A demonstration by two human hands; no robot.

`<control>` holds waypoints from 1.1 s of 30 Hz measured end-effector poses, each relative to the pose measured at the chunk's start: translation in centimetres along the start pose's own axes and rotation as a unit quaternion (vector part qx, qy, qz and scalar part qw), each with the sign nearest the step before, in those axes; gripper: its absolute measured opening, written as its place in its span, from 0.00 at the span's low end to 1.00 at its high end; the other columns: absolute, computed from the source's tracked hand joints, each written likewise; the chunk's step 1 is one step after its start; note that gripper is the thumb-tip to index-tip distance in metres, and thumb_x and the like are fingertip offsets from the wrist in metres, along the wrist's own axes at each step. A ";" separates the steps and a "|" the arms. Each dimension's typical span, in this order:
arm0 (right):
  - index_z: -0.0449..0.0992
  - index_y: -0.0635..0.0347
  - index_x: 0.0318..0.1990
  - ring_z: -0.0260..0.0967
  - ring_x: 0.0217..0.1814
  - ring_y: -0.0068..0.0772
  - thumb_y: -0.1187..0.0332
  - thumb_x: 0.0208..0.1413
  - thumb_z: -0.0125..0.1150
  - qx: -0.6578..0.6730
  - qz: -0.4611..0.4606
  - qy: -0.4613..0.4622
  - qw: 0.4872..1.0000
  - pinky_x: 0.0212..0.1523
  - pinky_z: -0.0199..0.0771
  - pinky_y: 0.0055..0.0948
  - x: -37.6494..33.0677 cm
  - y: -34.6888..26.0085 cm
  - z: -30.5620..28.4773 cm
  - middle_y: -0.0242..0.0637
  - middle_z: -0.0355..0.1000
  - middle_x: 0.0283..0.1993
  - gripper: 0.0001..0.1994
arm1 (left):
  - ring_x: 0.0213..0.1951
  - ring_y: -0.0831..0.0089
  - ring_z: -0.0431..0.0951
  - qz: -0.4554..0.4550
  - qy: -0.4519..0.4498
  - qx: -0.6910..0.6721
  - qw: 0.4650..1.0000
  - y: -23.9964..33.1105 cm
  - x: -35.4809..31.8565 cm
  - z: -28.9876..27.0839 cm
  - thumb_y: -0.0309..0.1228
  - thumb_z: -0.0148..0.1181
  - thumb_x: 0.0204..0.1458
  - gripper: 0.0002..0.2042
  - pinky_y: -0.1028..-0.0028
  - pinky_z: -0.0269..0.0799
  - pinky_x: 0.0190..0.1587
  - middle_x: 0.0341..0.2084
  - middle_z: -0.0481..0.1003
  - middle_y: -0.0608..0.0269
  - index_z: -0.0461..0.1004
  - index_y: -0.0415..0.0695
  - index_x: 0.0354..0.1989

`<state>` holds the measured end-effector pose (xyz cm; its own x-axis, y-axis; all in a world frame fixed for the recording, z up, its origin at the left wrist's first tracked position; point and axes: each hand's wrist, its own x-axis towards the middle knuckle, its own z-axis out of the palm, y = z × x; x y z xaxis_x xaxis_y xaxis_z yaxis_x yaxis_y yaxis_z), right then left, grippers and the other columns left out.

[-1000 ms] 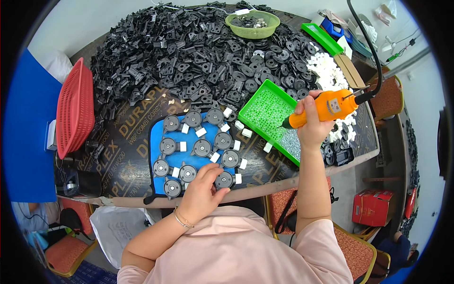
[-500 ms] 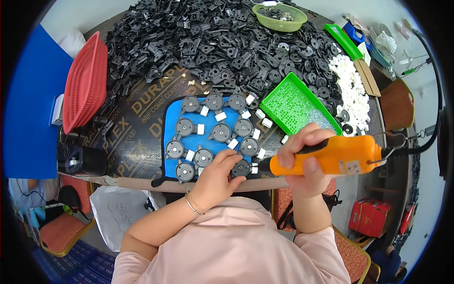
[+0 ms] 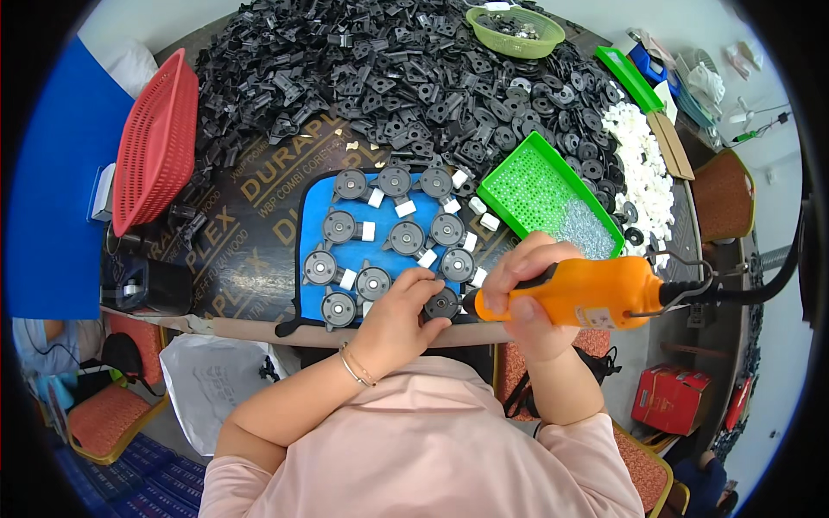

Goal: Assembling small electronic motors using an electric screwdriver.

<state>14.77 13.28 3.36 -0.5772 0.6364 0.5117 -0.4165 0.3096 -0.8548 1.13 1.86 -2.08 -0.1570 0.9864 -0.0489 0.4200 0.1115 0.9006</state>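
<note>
Since half a second ago, the orange power screwdriver (image 3: pixel 596 289) has slid left, its nose now closer to the black wheel unit (image 3: pixel 442 300) at the near right corner of the blue mat (image 3: pixel 367 252); from my distant seat I take in the rest by size; the heap of black parts (image 3: pixel 345 95) sprawls beyond the mat; the red basket (image 3: pixel 155 142) leans well to the mat's left; the pile of white pieces (image 3: pixel 639 155) lies far to its right; the green tray (image 3: pixel 518 186) sits slanted just right of it; the right hand (image 3: pixel 535 293), off the mat's near right corner, is wrapped around the screwdriver's body; the left hand (image 3: pixel 397 315) lies over the mat's near edge, thumb and fingers clamped on the wheel unit; the two hands stay apart from each other; other wheel units (image 3: pixel 406 237) stand in rough rows across the mat; smallest, silvery bits (image 3: pixel 583 226) gather in the tray.

I judge the step in hand to be driving a fastener into the wheel unit; the tool points at its middle, though I cannot tell whether the tip has seated; the next move, I think, calls for a steady left grip and straight pressure from the right.
</note>
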 end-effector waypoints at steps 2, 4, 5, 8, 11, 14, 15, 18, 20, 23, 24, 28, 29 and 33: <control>0.65 0.63 0.37 0.64 0.21 0.26 0.69 0.48 0.64 -0.006 -0.001 -0.019 1.000 0.22 0.68 0.24 0.2 0.0 0.3 0.37 0.62 0.30 0.14 | 0.23 0.68 0.74 -0.004 0.000 -0.002 1.000 0.0 0.0 0.0 0.25 0.66 0.39 0.21 0.72 0.71 0.30 0.45 0.67 0.57 0.69 0.37 0.45; 0.65 0.63 0.37 0.64 0.21 0.27 0.69 0.48 0.64 -0.013 -0.004 -0.028 1.000 0.21 0.68 0.24 0.1 0.2 0.1 0.37 0.61 0.29 0.14 | 0.23 0.67 0.74 -0.011 -0.004 -0.007 1.000 0.0 0.1 0.0 0.25 0.66 0.39 0.21 0.72 0.72 0.30 0.45 0.67 0.56 0.69 0.37 0.44; 0.65 0.63 0.37 0.64 0.21 0.27 0.69 0.48 0.64 -0.019 -0.007 -0.038 0.999 0.21 0.67 0.23 0.1 0.3 0.1 0.38 0.61 0.29 0.15 | 0.23 0.67 0.74 -0.010 -0.003 -0.006 1.000 -0.1 0.2 0.0 0.25 0.66 0.39 0.21 0.72 0.72 0.30 0.45 0.67 0.56 0.69 0.37 0.44; 0.65 0.63 0.38 0.65 0.21 0.28 0.67 0.47 0.65 -0.010 -0.025 -0.052 0.998 0.20 0.67 0.23 0.4 0.2 0.2 0.38 0.61 0.30 0.15 | 0.23 0.67 0.74 0.004 -0.004 0.003 1.000 -0.3 0.1 0.2 0.25 0.67 0.39 0.21 0.72 0.72 0.30 0.45 0.67 0.55 0.69 0.36 0.44; 0.66 0.62 0.38 0.65 0.22 0.29 0.65 0.48 0.64 -0.031 -0.045 -0.027 0.998 0.21 0.68 0.25 1.1 -0.5 -1.5 0.38 0.61 0.32 0.16 | 0.24 0.66 0.75 0.004 -0.002 0.009 1.000 0.0 0.1 0.2 0.26 0.66 0.40 0.21 0.71 0.72 0.31 0.46 0.67 0.55 0.69 0.36 0.44; 0.64 0.60 0.45 0.61 0.26 0.27 0.62 0.53 0.57 0.083 -0.092 0.086 0.989 0.29 0.66 0.27 2.8 -2.3 -4.2 0.39 0.59 0.38 0.16 | 0.24 0.71 0.74 0.014 0.002 0.033 0.999 0.0 -0.2 0.2 0.26 0.66 0.41 0.21 0.76 0.72 0.29 0.45 0.67 0.56 0.70 0.36 0.45; 0.65 0.60 0.45 0.62 0.27 0.27 0.67 0.53 0.56 0.079 -0.095 0.119 0.985 0.31 0.65 0.27 3.1 -2.2 -5.8 0.39 0.61 0.38 0.14 | 0.24 0.69 0.74 0.028 0.007 0.074 0.997 0.2 -0.3 0.1 0.28 0.66 0.41 0.21 0.74 0.73 0.29 0.46 0.67 0.55 0.69 0.36 0.45; 0.65 0.61 0.44 0.63 0.27 0.28 0.73 0.52 0.55 -0.013 -0.067 0.222 0.973 0.30 0.64 0.27 3.4 -0.3 -9.3 0.38 0.63 0.36 0.12 | 0.26 0.63 0.75 0.033 0.002 0.146 0.989 1.6 -0.3 -0.5 0.34 0.67 0.42 0.24 0.68 0.73 0.31 0.45 0.67 0.54 0.69 0.38 0.47; 0.66 0.62 0.43 0.64 0.27 0.29 0.76 0.51 0.55 -0.017 -0.067 0.245 0.967 0.29 0.64 0.27 3.6 1.1 -10.3 0.37 0.64 0.33 0.12 | 0.33 0.56 0.74 0.069 -0.008 0.229 0.971 2.7 -0.1 -1.1 0.35 0.65 0.42 0.23 0.65 0.73 0.34 0.43 0.66 0.54 0.69 0.40 0.47; 0.66 0.64 0.42 0.64 0.26 0.27 0.77 0.50 0.56 -0.025 -0.061 0.275 0.959 0.29 0.65 0.26 4.0 2.4 -10.4 0.36 0.64 0.30 0.11 | 0.40 0.59 0.70 0.134 0.011 0.258 0.957 3.1 2.0 -2.0 0.33 0.66 0.39 0.22 0.66 0.67 0.41 0.41 0.67 0.57 0.72 0.41 0.44; 0.66 0.64 0.42 0.64 0.26 0.27 0.77 0.50 0.56 -0.025 -0.062 0.278 0.958 0.29 0.65 0.26 4.0 2.8 -10.4 0.36 0.64 0.30 0.11 | 0.43 0.60 0.68 0.173 0.015 0.266 0.948 3.2 2.8 -2.3 0.32 0.67 0.37 0.21 0.67 0.64 0.44 0.41 0.67 0.57 0.73 0.41 0.43; 0.67 0.65 0.42 0.63 0.26 0.27 0.77 0.50 0.57 -0.021 -0.055 0.257 0.965 0.29 0.65 0.26 4.3 3.6 -10.8 0.36 0.64 0.30 0.11 | 0.52 0.59 0.63 0.187 0.009 0.268 0.945 2.9 5.2 -2.4 0.31 0.69 0.32 0.21 0.60 0.56 0.52 0.49 0.66 0.56 0.75 0.45 0.40; 0.67 0.65 0.42 0.63 0.26 0.26 0.77 0.51 0.56 -0.022 -0.055 0.254 0.965 0.29 0.65 0.25 4.4 3.5 -10.8 0.36 0.64 0.30 0.11 | 0.52 0.59 0.63 0.186 0.007 0.270 0.945 2.8 5.5 -2.3 0.31 0.69 0.32 0.21 0.60 0.56 0.52 0.49 0.66 0.56 0.75 0.45 0.40; 0.67 0.65 0.43 0.63 0.26 0.26 0.78 0.51 0.56 -0.028 -0.050 0.246 0.968 0.29 0.65 0.25 4.5 3.5 -10.9 0.36 0.63 0.30 0.11 | 0.59 0.56 0.56 0.174 -0.032 0.301 0.937 2.3 6.6 -2.1 0.33 0.72 0.28 0.25 0.54 0.48 0.57 0.57 0.60 0.55 0.76 0.49 0.41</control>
<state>18.31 24.93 1.70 -0.1259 0.8563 0.5009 -0.4055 0.4164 -0.8137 -0.80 8.41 0.61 0.1283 0.9788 0.1598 0.8676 -0.1888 0.4601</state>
